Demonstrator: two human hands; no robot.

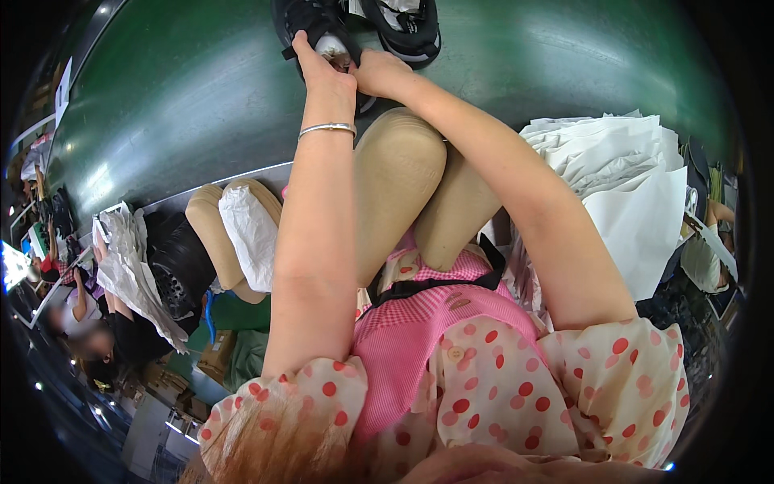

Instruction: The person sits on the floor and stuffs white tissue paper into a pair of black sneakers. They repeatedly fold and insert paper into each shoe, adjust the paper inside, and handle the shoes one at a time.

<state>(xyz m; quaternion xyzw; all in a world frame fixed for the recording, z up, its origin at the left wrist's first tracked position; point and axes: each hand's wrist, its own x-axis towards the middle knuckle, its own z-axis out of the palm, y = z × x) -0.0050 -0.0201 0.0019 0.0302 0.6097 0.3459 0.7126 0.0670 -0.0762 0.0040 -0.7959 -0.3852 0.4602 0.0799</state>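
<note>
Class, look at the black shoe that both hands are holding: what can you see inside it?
White stuffing paper shows in the opening of the black shoe. The left hand and right hand cover the rest of the inside.

A white rectangular sign point(63, 90) is seen at the left edge of the green table point(201, 89). A bright screen point(11, 266) is seen farther down that side, below the sign.

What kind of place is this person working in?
Probably a shoe factory packing line: both hands work on a black shoe on a long green belt-like surface, with white wrapping paper sheets stacked alongside.
</note>
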